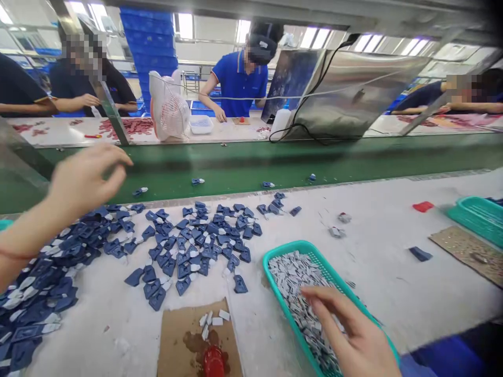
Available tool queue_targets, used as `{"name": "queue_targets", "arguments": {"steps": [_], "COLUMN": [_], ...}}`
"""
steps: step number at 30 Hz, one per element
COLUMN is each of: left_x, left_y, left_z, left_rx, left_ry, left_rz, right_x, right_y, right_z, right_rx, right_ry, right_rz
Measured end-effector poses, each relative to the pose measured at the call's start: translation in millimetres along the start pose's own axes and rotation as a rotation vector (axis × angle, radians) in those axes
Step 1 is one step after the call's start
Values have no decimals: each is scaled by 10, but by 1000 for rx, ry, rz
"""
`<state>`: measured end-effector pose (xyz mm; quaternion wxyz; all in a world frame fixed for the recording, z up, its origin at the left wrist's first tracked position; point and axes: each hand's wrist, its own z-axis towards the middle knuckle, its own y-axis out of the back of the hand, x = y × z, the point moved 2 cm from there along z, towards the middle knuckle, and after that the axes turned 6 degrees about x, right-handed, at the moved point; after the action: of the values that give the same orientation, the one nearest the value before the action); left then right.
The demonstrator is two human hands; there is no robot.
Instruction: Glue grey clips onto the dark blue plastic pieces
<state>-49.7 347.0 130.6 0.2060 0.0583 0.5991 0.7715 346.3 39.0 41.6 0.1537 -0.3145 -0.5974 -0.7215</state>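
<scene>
My left hand [88,175] is raised at the left, above the pile of dark blue pieces and near the green conveyor belt [236,159]. Its fingers are curved, thumb apart, with nothing visible between them. Below it spread many flat dark blue plastic pieces [212,228], several with small light-grey tabs. My right hand [353,330] reaches over a teal plastic basket [283,327] full of small grey pieces [301,275]. Thumb and forefinger tips come close together there; anything between them is too small to make out.
A brown cardboard sheet [176,335] holds white blocks [217,321] and a red cap-like object [214,361]. A few blue pieces lie on the belt. Another teal basket [479,214] and board [467,254] are at right. Across the belt, a person in blue [241,84] works.
</scene>
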Motion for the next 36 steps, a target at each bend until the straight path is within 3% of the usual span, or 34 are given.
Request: {"name": "queue_targets", "arguments": {"steps": [2, 5, 7, 9, 16, 23, 27, 31, 36], "left_x": [-29, 65, 163, 246, 394, 590, 697, 705, 519], "left_y": [-341, -874, -1116, -1231, -1189, -1069, -1064, -1034, -859], "left_z": [3, 35, 37, 27, 38, 63, 198, 289, 186], "left_rx": [114, 237, 273, 291, 294, 106, 124, 129, -10], "left_ry": [33, 182, 268, 314, 301, 458, 506, 517, 549], "left_rz": [21, 50, 60, 57, -32, -57, -139, -316, -611], "right_x": [-58, -154, -199, -209, -227, -411, -494, -472, -213], "right_y": [102, 45, -26, -69, -60, -76, -53, 20, 118], "right_z": [228, 464, 536, 565, 632, 661, 672, 645, 445], "right_rx": [32, 189, 248, 265, 327, 330, 312, 229, 121], "right_ry": [37, 148, 182, 188, 211, 269, 268, 174, -4], "right_rz": [-116, -291, -346, -362, -360, -333, -254, -160, 60]}}
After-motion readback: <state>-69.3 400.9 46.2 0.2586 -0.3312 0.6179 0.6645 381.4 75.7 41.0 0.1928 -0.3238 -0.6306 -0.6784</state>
